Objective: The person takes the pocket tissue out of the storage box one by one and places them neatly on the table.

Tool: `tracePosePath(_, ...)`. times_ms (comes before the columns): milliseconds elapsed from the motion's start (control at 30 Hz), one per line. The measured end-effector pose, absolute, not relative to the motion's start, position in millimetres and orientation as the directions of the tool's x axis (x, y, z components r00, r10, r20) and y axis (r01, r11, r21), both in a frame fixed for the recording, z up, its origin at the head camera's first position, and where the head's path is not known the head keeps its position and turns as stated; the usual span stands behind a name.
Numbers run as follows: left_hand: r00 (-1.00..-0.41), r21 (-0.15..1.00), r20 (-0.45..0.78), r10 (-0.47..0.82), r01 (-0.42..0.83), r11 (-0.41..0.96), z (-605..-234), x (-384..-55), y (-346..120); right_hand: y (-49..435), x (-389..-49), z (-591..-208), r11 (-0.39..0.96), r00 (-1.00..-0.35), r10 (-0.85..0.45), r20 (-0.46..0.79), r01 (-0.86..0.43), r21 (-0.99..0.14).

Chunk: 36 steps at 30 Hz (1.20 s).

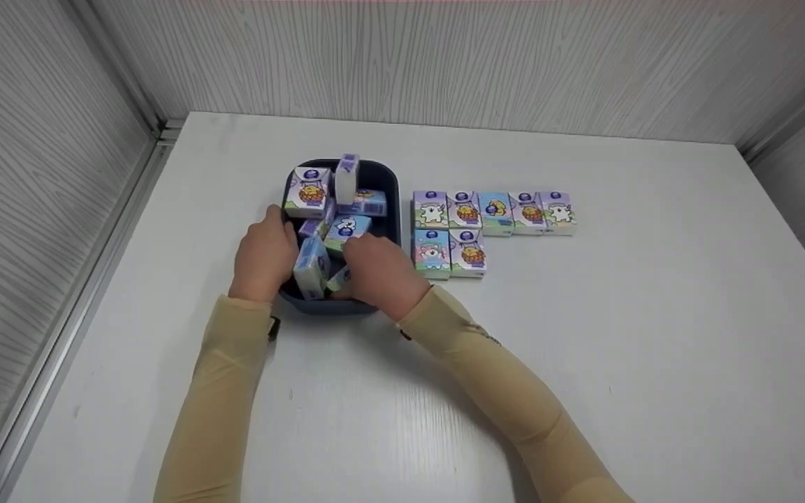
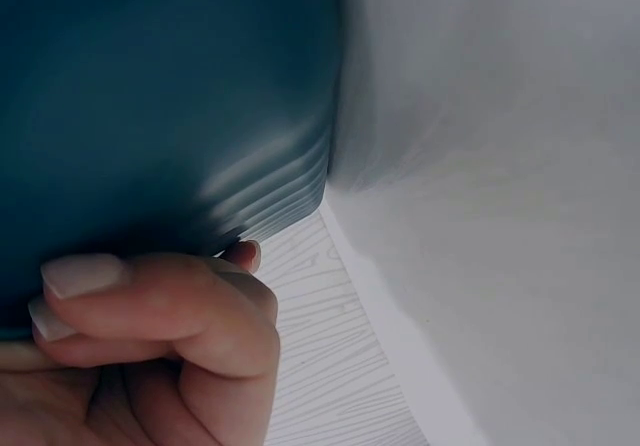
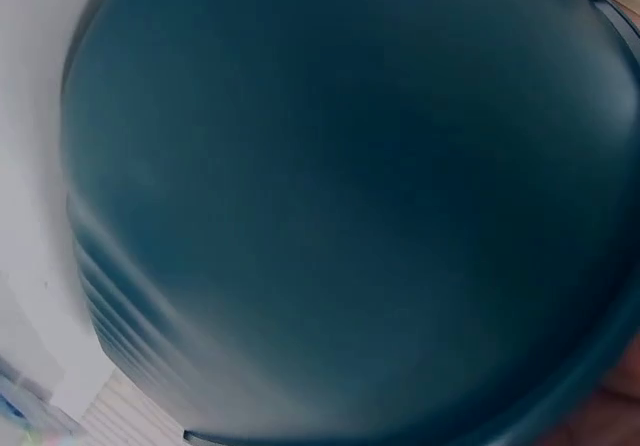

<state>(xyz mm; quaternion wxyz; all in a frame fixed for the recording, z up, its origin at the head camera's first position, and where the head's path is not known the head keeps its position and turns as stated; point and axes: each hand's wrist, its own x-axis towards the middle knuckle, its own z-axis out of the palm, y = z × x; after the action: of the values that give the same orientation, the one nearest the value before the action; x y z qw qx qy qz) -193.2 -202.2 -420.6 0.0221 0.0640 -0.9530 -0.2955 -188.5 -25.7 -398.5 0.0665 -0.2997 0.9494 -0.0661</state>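
A dark blue plastic bin (image 1: 332, 307) holds several small tissue packs with cartoon prints, among them a white-and-purple pack (image 1: 308, 190) at the back left and a light blue one (image 1: 348, 229) in the middle. At its left side, my left hand (image 1: 266, 255) grips the rim; bent fingertips touch the outer wall in the left wrist view. My right hand (image 1: 385, 272) reaches over the front right of the bin. Its fingers pinch a partly hidden tissue pack (image 1: 338, 279) near the front wall. In the right wrist view, the bin's outer wall (image 3: 330, 206) covers most of the picture.
Right of the bin, several tissue packs lie flat side by side in two rows, including a light blue pack (image 1: 432, 253) at the front left. They stand on a white table (image 1: 619, 335). Grey wood-grain panels (image 1: 444, 63) rise behind it and at both sides.
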Motion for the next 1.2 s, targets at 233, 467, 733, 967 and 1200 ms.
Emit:
tracePosePath(233,-0.991,0.567,-0.029,-0.128,-0.122,0.814,-419,-194,-202,-19,-190,-392,0.783,-0.783,-0.611,-0.118,-0.576,-0.233)
tracePosePath(467,-0.991,0.568,-0.037,-0.129,-0.127,0.813,-421,-193,-203,-10,-187,-370,0.747,-0.765,-0.635,-0.111,-0.571,-0.341)
tracePosePath(733,-0.991,0.574,-0.034,-0.13,-0.125,0.809,-421,-192,-205,7,-183,-343,0.706,-0.745,-0.664,-0.061,-0.598,-0.378)
tracePosePath(967,-0.99,0.565,-0.01,-0.143,-0.124,0.816,-419,-192,-206,17,-190,-336,0.673,-0.721,-0.692,-0.034,-0.627,-0.392)
tracePosePath(1200,-0.99,0.568,-0.028,-0.138,-0.129,0.813,-419,-194,-204,31,-196,-334,0.686,-0.757,-0.653,-0.003,-0.589,-0.427)
